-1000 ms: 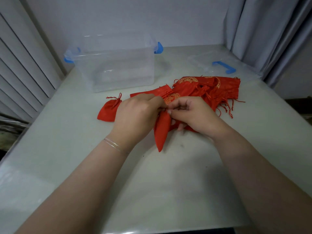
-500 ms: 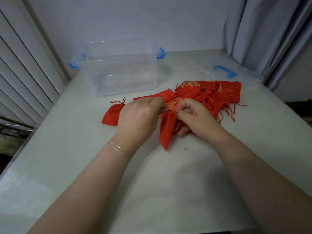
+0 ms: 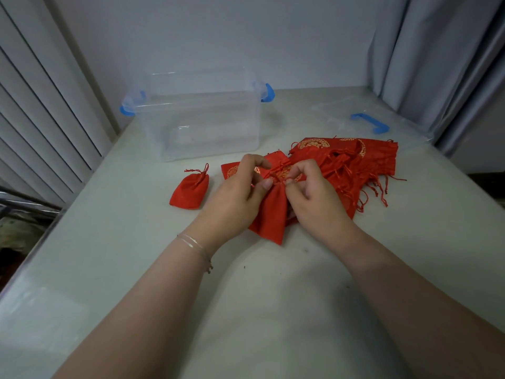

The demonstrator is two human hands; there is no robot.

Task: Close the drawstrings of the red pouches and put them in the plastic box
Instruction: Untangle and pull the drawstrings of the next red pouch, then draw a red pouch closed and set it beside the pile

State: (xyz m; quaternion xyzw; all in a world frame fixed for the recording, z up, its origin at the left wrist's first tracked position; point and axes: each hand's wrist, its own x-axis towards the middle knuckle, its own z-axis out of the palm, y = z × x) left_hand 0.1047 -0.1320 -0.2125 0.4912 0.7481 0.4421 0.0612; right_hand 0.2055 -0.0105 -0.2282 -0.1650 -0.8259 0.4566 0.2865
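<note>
My left hand [image 3: 238, 195] and my right hand [image 3: 314, 199] both pinch the gathered neck of one red pouch [image 3: 272, 214], whose body fans out toward me on the table. A closed red pouch [image 3: 190, 190] with its drawstring knotted lies alone to the left. A heap of several red pouches [image 3: 349, 162] with gold emblems and loose strings lies behind and right of my hands. The clear plastic box [image 3: 199, 116] with blue latches stands at the back, and I see nothing inside it.
The box's clear lid [image 3: 366, 121] with a blue handle lies at the back right of the grey table [image 3: 273, 310]. A grey curtain [image 3: 437, 64] hangs on the right. Slatted panels [image 3: 41, 105] run along the left edge.
The held pouch's neck has drawn tighter and its body has spread flat. My fingers have lifted and opened around the strings. The view has tilted down a little.
</note>
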